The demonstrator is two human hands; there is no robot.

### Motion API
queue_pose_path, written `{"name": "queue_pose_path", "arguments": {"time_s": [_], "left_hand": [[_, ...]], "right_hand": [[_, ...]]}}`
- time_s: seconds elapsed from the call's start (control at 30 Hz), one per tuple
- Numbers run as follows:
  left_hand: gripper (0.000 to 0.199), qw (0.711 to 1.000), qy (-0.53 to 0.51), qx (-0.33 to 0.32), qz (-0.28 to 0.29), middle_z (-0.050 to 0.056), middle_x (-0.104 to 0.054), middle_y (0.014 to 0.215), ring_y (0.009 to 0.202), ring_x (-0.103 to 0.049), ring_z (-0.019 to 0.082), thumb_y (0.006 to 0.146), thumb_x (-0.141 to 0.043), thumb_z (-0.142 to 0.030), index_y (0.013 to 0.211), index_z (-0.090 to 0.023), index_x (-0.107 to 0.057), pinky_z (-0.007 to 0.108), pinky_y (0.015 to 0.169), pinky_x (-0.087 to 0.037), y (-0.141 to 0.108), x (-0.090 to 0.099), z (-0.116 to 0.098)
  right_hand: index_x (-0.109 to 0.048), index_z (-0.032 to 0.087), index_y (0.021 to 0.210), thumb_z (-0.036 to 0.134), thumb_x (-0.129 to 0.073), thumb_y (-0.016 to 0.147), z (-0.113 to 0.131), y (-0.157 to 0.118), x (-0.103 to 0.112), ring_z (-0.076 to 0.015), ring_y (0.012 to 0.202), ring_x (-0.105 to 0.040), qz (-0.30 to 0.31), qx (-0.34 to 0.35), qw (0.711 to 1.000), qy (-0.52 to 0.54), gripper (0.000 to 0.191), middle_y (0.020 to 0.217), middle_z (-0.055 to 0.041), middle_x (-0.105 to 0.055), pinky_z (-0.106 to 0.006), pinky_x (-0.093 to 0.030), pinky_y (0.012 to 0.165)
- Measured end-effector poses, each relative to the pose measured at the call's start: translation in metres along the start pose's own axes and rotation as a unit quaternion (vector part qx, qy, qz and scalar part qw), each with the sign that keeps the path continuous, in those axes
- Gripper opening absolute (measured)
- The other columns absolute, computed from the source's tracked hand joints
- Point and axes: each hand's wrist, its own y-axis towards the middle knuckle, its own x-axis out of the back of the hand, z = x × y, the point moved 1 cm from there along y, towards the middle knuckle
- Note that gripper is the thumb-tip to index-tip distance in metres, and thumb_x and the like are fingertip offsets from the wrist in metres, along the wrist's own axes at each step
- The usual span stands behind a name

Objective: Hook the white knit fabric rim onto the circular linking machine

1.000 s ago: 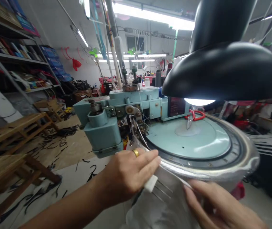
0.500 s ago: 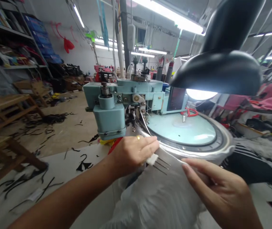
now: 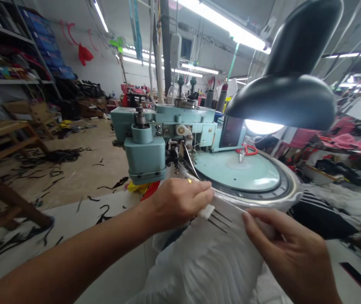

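Observation:
My left hand is closed at the rim of a light-green dial linking machine, pinching the edge of a white knit fabric. A white-handled tool with three thin metal prongs sticks out from under its palm, pointing right. Farther right, my right hand pinches the same fabric edge between thumb and forefinger, so the edge runs taut between the hands. Fine points ring the dial, and fabric lies along its near rim. The rest of the cloth hangs in folds below.
A black lamp shines over the dial, where red-handled scissors lie. Black scraps litter the white tabletop and floor at left. Wooden stools stand at far left. Striped dark cloth lies at right.
The view has shifted slightly to the right. Both hands keep their pinch on the fabric edge, and the pronged tool has moved slightly right with my left hand.

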Motion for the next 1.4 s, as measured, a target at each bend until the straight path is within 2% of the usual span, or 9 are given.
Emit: {"name": "queue_pose_path", "arguments": {"time_s": [0.1,0.23,0.37,0.53,0.7,0.9,1.13,1.27,1.4], "left_hand": [[0.016,1.0,0.001,0.015,0.015,0.01,-0.076,0.105,0.082,-0.071,0.018,0.092,-0.055,-0.012,0.098,-0.013,-0.07,0.027,0.067,-0.057,0.001,-0.001,0.001],[0.018,0.996,-0.038,0.053,0.054,0.006,-0.076,0.101,0.083,-0.07,0.016,0.089,-0.056,-0.008,0.098,-0.015,-0.07,0.025,0.069,-0.056,0.003,0.0,0.0],[0.02,0.996,-0.056,0.064,0.022,0.008,-0.075,0.103,0.088,-0.07,0.017,0.09,-0.055,-0.008,0.101,-0.015,-0.069,0.026,0.072,-0.056,0.002,-0.002,-0.003],[0.017,1.0,0.014,0.009,0.014,0.011,-0.075,0.104,0.083,-0.07,0.019,0.093,-0.054,-0.013,0.103,-0.012,-0.068,0.028,0.065,-0.055,0.004,-0.001,-0.005],[0.016,0.999,0.022,0.003,0.027,0.01,-0.074,0.101,0.082,-0.068,0.017,0.094,-0.054,-0.014,0.101,-0.013,-0.069,0.026,0.065,-0.055,0.009,-0.001,-0.006],[0.013,0.997,-0.038,0.051,0.036,0.006,-0.075,0.1,0.084,-0.068,0.017,0.089,-0.061,-0.011,0.098,-0.015,-0.069,0.028,0.072,-0.056,0.008,-0.004,-0.008],[0.012,0.996,-0.057,0.074,0.002,0.006,-0.076,0.099,0.085,-0.068,0.017,0.088,-0.063,-0.013,0.098,-0.016,-0.07,0.029,0.077,-0.056,0.005,-0.006,-0.006],[0.019,0.99,-0.085,0.112,0.001,0.006,-0.076,0.098,0.088,-0.067,0.018,0.084,-0.062,-0.005,0.099,-0.015,-0.069,0.029,0.078,-0.056,0.001,-0.005,0.0],[0.016,0.987,-0.119,0.104,-0.033,0.006,-0.076,0.095,0.088,-0.069,0.016,0.086,-0.06,-0.005,0.095,-0.015,-0.068,0.029,0.08,-0.057,-0.005,-0.009,0.003]], "right_hand": [[-0.074,0.022,0.083,0.041,-0.073,0.08,-0.018,-0.007,0.017,-0.0113,0.042,-0.06,0.064,-0.113,0.99,0.052,0.02,0.061,0.0007,-0.068,-0.015,-0.047,0.036],[-0.072,0.019,0.083,0.045,-0.066,0.085,-0.018,-0.01,0.018,-0.0138,0.049,-0.062,0.183,-0.193,0.949,0.171,0.026,0.061,-0.0007,-0.067,-0.019,-0.053,0.045],[-0.077,0.022,0.093,0.037,-0.071,0.083,-0.001,-0.004,-0.003,-0.017,0.07,-0.071,0.113,-0.103,0.978,0.142,0.019,0.086,-0.003,-0.077,-0.021,-0.058,0.065],[-0.078,0.021,0.081,0.038,-0.07,0.084,0.0,0.0,-0.009,-0.0173,0.068,-0.071,0.001,-0.086,0.991,0.107,0.019,0.078,-0.0024,-0.076,-0.019,-0.058,0.064],[-0.074,0.019,0.075,0.039,-0.068,0.084,-0.005,0.001,-0.002,-0.0141,0.056,-0.064,0.008,-0.093,0.993,0.075,0.023,0.067,-0.0007,-0.07,-0.018,-0.05,0.049],[-0.079,0.023,0.086,0.034,-0.072,0.082,-0.002,0.001,-0.006,-0.0177,0.074,-0.073,0.018,-0.05,0.994,0.099,0.013,0.082,-0.0011,-0.078,-0.021,-0.059,0.07],[-0.078,0.022,0.083,0.034,-0.071,0.084,0.005,0.0,-0.012,-0.0168,0.066,-0.072,0.027,-0.049,0.995,0.084,0.014,0.078,-0.0003,-0.077,-0.02,-0.058,0.064],[-0.079,0.023,0.094,0.029,-0.067,0.087,0.01,-0.003,-0.022,-0.0176,0.078,-0.076,0.051,-0.007,0.995,0.09,0.015,0.087,-0.0002,-0.079,-0.019,-0.058,0.07],[-0.079,0.024,0.09,0.025,-0.068,0.086,0.007,-0.006,-0.025,-0.0144,0.067,-0.073,0.022,0.041,0.994,0.1,0.011,0.079,0.0008,-0.078,-0.018,-0.056,0.065]]}}
